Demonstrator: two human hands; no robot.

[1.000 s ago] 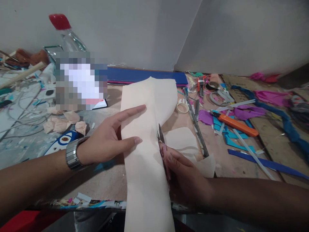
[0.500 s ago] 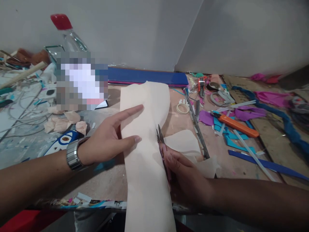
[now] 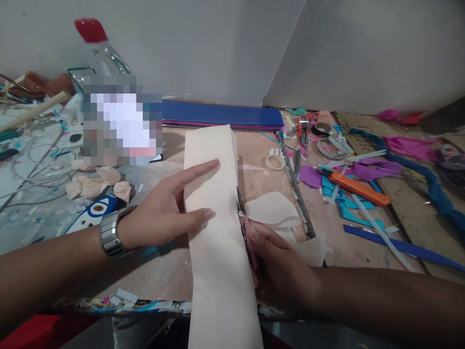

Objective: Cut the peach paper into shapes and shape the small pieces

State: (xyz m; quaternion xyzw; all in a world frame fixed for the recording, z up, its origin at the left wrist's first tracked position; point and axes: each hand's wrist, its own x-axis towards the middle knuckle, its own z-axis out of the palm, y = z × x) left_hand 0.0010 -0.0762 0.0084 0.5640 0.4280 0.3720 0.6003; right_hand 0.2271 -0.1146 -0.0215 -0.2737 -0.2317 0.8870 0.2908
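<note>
Brown, scuffed tabletop (image 3: 152,281) carries a long, smooth cream sheet (image 3: 216,257), its near end overhanging. The left hand (image 3: 162,213) lies on it, thumb and forefinger spread; the right hand (image 3: 271,249) curls beside it. Beyond lies a curved pale piece (image 3: 272,206), seemingly already cut. The right hand's fingers grip pink-handled scissors (image 3: 246,224) at the sheet's right edge, the cut apparently unfinished

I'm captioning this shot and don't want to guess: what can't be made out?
Head view, scissors: much of the handles is hidden by the right hand.
Head view, cream sheet: its near end is cut off by the bottom edge.
Head view, left hand: some fingers are hidden behind the hand and sheet.
Head view, lit screen: its content is lost in blocky blur.
</note>
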